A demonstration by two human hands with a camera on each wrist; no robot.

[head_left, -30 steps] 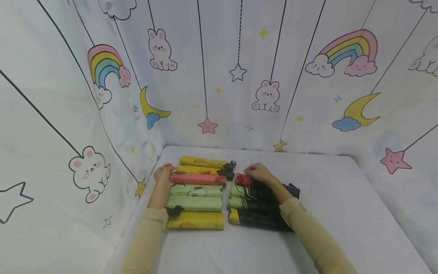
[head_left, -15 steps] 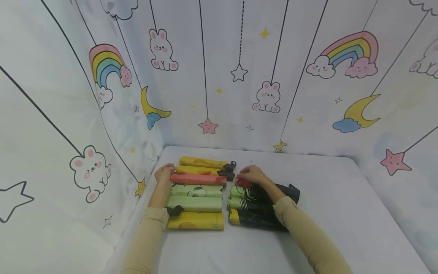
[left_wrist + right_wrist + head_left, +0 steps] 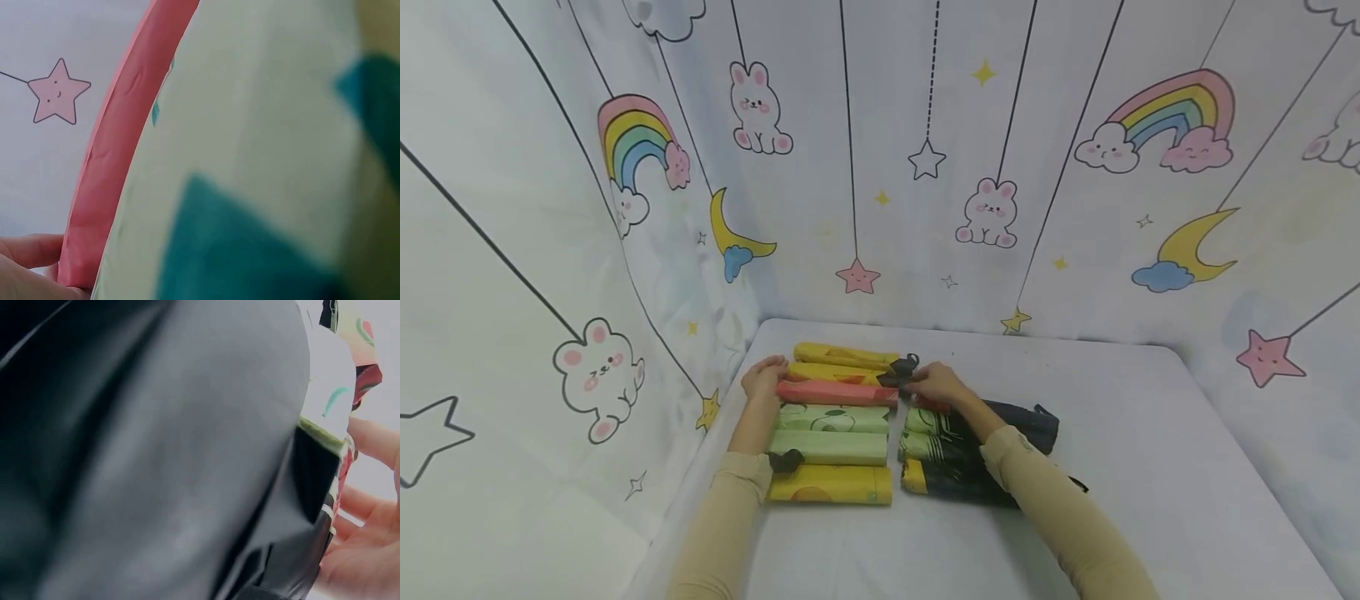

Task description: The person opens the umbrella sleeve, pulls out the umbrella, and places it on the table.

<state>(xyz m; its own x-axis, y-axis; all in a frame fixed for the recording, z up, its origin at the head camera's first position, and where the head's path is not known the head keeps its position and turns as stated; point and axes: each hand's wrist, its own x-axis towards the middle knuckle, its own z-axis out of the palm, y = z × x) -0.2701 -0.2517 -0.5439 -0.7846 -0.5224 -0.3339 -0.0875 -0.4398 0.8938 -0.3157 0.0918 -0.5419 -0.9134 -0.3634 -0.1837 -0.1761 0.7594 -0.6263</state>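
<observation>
Two columns of folded umbrella-like rolls lie on the white table. My left hand (image 3: 763, 377) pinches the left end of a red roll (image 3: 835, 392); in the left wrist view its fingers (image 3: 37, 249) lie against that red end. My right hand (image 3: 938, 384) reaches over the right column, its fingertips in the gap by the black end of the red roll. The right wrist view shows its fingers (image 3: 372, 439) fairly straight and spread beside a shiny black roll (image 3: 187, 450). Partly under this hand lies a red-ended black roll (image 3: 931, 405).
Above the red roll lie two yellow rolls (image 3: 842, 357). Below it are pale green rolls (image 3: 838, 447) and a yellow roll (image 3: 842, 485). The right column continues with black rolls (image 3: 958, 479). White cloth printed with rabbits and rainbows (image 3: 1180, 108) walls the table.
My right hand has moved left, from over the red-ended black roll to the gap between the columns. The left hand has stayed nearly in place at the red roll's end.
</observation>
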